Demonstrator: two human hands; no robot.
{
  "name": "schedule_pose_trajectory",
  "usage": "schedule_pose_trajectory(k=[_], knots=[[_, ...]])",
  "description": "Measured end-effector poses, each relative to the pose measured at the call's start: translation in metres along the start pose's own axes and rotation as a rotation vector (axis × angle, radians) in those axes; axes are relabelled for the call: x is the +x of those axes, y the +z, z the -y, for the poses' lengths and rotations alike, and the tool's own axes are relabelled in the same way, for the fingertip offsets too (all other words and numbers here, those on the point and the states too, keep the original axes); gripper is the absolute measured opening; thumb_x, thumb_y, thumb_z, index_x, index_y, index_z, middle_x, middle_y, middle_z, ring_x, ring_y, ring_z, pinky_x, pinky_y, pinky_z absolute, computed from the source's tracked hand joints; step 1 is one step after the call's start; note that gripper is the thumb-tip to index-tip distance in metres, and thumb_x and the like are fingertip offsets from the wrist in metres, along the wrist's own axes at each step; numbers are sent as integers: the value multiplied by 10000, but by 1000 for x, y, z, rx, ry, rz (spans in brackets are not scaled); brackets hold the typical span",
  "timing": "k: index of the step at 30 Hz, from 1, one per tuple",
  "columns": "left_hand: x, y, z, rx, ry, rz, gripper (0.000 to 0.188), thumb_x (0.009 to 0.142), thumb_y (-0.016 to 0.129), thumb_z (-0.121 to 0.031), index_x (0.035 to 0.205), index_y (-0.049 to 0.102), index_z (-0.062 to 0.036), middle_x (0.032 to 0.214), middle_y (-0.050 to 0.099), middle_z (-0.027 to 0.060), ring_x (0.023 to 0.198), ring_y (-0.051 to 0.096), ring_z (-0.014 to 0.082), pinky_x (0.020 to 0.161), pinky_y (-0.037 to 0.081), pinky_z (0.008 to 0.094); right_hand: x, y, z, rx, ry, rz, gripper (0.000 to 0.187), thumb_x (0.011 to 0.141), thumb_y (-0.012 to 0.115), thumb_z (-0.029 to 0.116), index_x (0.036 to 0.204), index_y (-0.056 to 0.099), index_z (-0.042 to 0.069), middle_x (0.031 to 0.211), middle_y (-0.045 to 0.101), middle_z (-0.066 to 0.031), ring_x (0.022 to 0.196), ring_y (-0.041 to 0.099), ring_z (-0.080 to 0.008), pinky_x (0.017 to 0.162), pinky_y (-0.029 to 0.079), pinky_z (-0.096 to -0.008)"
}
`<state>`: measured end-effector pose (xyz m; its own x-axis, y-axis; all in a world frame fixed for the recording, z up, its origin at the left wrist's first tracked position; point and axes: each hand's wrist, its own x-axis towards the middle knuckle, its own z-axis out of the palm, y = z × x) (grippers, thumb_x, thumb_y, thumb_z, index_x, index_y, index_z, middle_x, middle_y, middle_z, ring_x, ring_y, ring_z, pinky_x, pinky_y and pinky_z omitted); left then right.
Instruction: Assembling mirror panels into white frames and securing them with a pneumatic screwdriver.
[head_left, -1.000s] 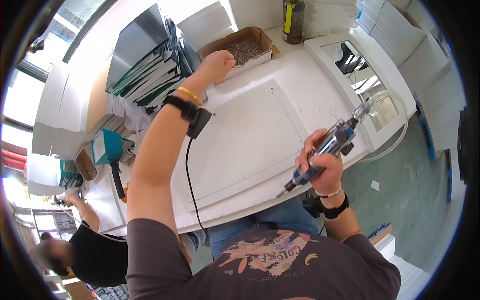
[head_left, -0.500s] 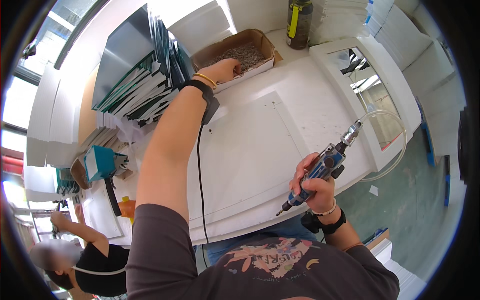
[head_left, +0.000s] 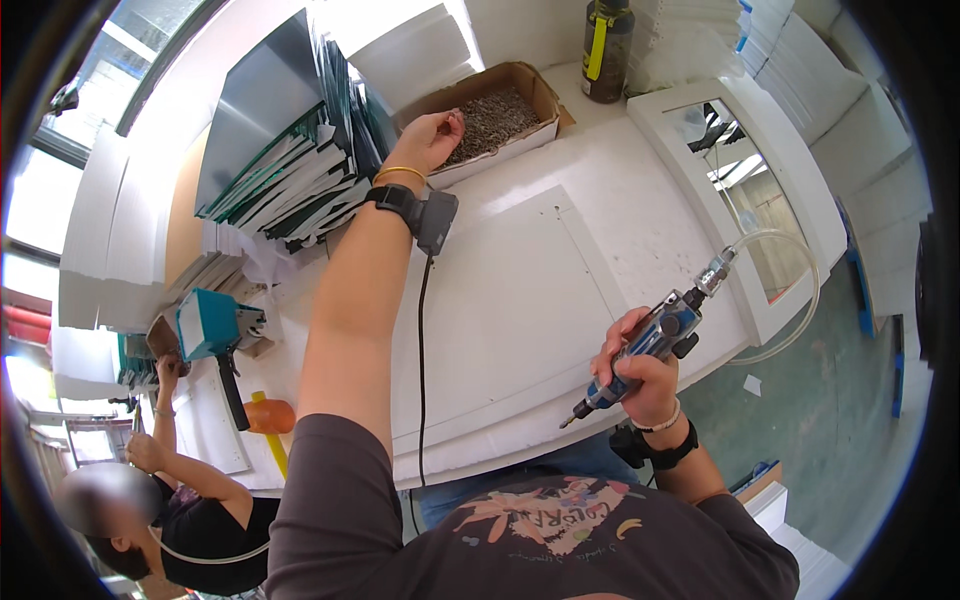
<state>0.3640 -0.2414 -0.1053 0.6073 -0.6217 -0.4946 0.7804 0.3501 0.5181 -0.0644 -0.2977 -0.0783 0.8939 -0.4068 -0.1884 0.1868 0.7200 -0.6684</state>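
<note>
My left hand [head_left: 424, 142] is raised over the near left part of a cardboard box [head_left: 545, 95] filled with small grey-brown screws [head_left: 495, 120]. Its fingers are curled together, and whatever they may hold is too small to make out. My right hand [head_left: 650, 385] grips a blue air screwdriver [head_left: 652, 338] above the table's front edge, its bit tilted down to the left. A clear hose [head_left: 812, 262] loops from the tool's back end. Between my arms lies a flat white panel [head_left: 510, 310] with small dark marks near its corners.
Upright dark-green and white sheets [head_left: 290, 150] stand left of the box, with a teal tool [head_left: 207, 325] and an orange-headed mallet [head_left: 270, 416] nearer. A white-framed mirror [head_left: 745, 190] and a bottle [head_left: 606, 60] are at right. A co-worker [head_left: 210, 520] works at the lower left.
My left hand has lifted out of the screws and moved a little left, its fingers now curled upward. My right hand holds the screwdriver almost where it was. The co-worker's arm reached farther.
</note>
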Motion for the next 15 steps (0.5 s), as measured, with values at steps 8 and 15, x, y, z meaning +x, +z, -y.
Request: schedule_pose_trajectory(k=[8, 15], knots=[[-13, 6, 10, -205, 102, 63, 190, 899, 389, 18, 1067, 411, 104, 1058, 474, 198, 863, 542, 208, 667, 511, 200, 0, 5, 7, -38, -49, -22, 337, 607, 515, 5, 931, 436, 57, 765, 504, -91, 541, 546, -197, 656, 485, -377], [-62, 12, 22, 66, 58, 243, 169, 883, 508, -49, 987, 513, 84, 935, 576, 122, 833, 592, 157, 735, 514, 188, -3, 20, 22, -78, -145, 35, 335, 615, 526, 21, 935, 435, 63, 777, 497, -84, 561, 550, -197, 654, 484, -379]])
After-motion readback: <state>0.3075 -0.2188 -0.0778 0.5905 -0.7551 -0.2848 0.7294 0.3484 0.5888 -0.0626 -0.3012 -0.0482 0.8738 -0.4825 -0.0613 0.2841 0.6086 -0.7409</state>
